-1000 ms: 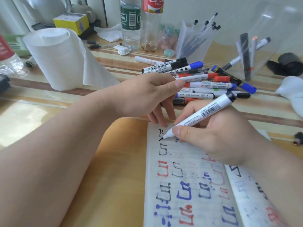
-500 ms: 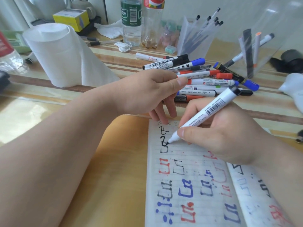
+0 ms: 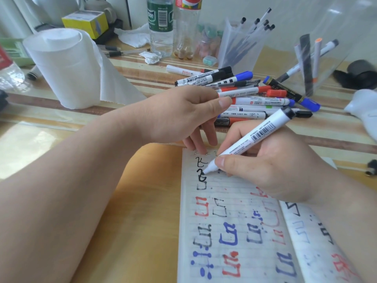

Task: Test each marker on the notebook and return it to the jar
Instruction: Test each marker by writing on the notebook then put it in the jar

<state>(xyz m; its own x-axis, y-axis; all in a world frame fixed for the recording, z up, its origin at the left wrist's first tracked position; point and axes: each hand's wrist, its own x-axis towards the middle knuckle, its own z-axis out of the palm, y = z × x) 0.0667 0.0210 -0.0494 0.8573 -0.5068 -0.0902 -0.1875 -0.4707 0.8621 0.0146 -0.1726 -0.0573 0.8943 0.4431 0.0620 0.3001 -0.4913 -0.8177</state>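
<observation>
My right hand (image 3: 271,166) grips a white marker (image 3: 253,137) with a black end. Its tip touches the top left of the open notebook (image 3: 234,231), beside fresh black strokes. The page carries many red, blue and black test marks. My left hand (image 3: 179,117) reaches across, its fingertips pressing down on the notebook's top edge and its thumb stretched out. Just beyond both hands lies a pile of markers (image 3: 255,99) with black, blue and red caps. The clear jar (image 3: 342,58) stands at the back right with a few markers leaning inside.
A paper towel roll (image 3: 61,66) stands at the left. Two plastic bottles (image 3: 161,27) and a clear holder of thin pens (image 3: 240,43) are at the back. A yellow box (image 3: 85,22) sits far left, and a white object (image 3: 365,111) at the right edge.
The marker tip has moved a little down the page, adding a second black mark under the first. My left hand has stayed on the notebook's top edge.
</observation>
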